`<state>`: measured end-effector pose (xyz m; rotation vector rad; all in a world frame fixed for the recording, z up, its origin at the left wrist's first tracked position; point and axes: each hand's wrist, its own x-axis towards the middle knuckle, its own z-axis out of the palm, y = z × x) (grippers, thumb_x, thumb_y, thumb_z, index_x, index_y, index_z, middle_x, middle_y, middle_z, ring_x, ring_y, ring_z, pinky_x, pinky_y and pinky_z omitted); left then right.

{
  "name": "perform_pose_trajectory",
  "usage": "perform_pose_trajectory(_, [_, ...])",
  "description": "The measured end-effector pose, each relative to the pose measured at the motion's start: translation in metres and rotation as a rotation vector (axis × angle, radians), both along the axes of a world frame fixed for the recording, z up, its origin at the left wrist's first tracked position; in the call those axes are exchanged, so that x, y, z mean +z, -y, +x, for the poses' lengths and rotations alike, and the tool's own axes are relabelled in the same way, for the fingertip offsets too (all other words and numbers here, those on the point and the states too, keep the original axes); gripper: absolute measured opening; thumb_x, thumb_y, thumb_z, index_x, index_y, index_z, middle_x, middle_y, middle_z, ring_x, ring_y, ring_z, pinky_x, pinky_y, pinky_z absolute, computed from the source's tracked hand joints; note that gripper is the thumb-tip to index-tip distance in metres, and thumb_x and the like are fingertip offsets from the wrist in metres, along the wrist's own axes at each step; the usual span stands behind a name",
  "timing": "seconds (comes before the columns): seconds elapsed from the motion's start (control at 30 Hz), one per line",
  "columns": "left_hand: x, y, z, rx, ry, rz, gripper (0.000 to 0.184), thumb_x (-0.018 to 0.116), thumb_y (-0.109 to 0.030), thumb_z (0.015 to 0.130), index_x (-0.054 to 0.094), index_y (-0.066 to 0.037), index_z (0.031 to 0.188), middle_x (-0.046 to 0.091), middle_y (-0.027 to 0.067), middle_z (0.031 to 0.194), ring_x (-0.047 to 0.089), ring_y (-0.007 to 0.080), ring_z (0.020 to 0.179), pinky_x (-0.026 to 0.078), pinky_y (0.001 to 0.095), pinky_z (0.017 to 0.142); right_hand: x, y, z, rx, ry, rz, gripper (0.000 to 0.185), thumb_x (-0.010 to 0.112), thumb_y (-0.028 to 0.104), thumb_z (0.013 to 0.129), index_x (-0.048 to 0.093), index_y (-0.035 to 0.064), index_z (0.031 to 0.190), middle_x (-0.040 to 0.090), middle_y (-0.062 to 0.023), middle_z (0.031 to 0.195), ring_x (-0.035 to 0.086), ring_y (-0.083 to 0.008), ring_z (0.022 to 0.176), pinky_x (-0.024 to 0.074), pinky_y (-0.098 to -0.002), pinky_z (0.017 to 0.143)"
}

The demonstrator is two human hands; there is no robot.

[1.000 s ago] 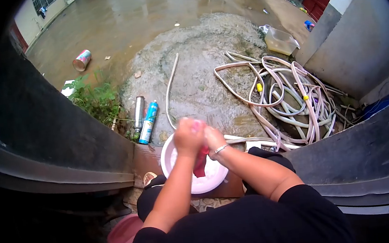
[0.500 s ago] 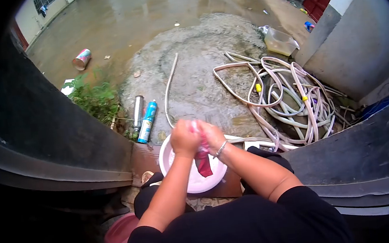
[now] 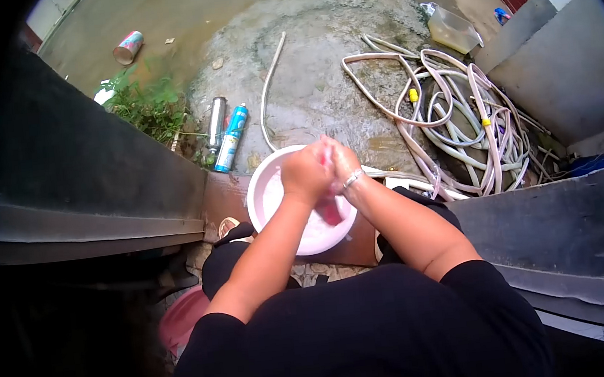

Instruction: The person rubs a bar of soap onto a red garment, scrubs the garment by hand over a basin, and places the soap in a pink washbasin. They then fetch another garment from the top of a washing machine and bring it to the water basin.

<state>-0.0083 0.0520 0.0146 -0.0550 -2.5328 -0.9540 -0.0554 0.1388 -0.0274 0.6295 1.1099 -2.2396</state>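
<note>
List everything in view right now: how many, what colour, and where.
Cloth: one, red, between the hands over the basin
Basin: one, whitish-pink, between the legs
Spray can: one, blue, beyond the basin, leftward
Metal canister: one, silver, beside the spray can
Single hose: one, pale, beyond the basin
Hose tangle: count unclear, pale, right
Yellow fittings: two, on the tangle
Tub: one, translucent, far right
Tin: one, multicoloured, far left
Plants: one clump, green, left
Pink vessel: one, near left
Bracelet: one, silvery, right wrist
Top: one, black, worn
Left hand, right hand: two, bare, over the basin
</note>
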Motion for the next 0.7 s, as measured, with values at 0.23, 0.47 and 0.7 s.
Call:
perform_pose_trajectory(0.23, [-0.008, 0.011, -0.008, 0.078, 0.021, 0.109, 0.020, 0.057, -0.029, 0.077, 0.057, -0.009, 0.072, 0.059, 0.0140, 0.070, 0.057, 0.0352, 0.064, 0.046, 0.0438, 0.058, 0.005, -0.003, 0.010, 0.106, -0.118, -0.240, 0.024, 0.051, 0.029, 0.089, 0.056, 0.0059, 0.082, 0.059, -0.0057, 0.072, 0.057, -0.0174, 0.058, 0.0483, -0.0313, 0.057])
perform_pose_trajectory(0.47, [-0.017, 0.046, -0.021, -0.025, 0.015, 0.112, 0.029, 0.062, -0.030, 0.078, 0.061, -0.005, 0.090, 0.061, 0.0155, 0.091, 0.057, 0.0339, 0.087, 0.046, 0.0397, 0.076, 0.014, -0.014, -0.004, -0.007, -0.210, -0.103, 0.028, 0.051, 0.032, 0.089, 0.054, 0.0038, 0.086, 0.058, -0.0080, 0.080, 0.060, -0.0174, 0.068, 0.0518, -0.0346, 0.063])
perform_pose_trajectory(0.7, [-0.013, 0.026, -0.007, -0.382, 0.263, 0.387, 0.102, 0.082, -0.033, 0.050, 0.031, -0.003, 0.132, 0.043, 0.0234, 0.124, 0.044, 0.0331, 0.116, 0.036, 0.0384, 0.097, 0.036, -0.019, -0.001, 0.320, -0.603, 0.169, 0.038, 0.047, 0.041, 0.090, 0.056, 0.0049, 0.098, 0.059, -0.0039, 0.090, 0.055, -0.0111, 0.077, 0.0457, -0.0256, 0.072])
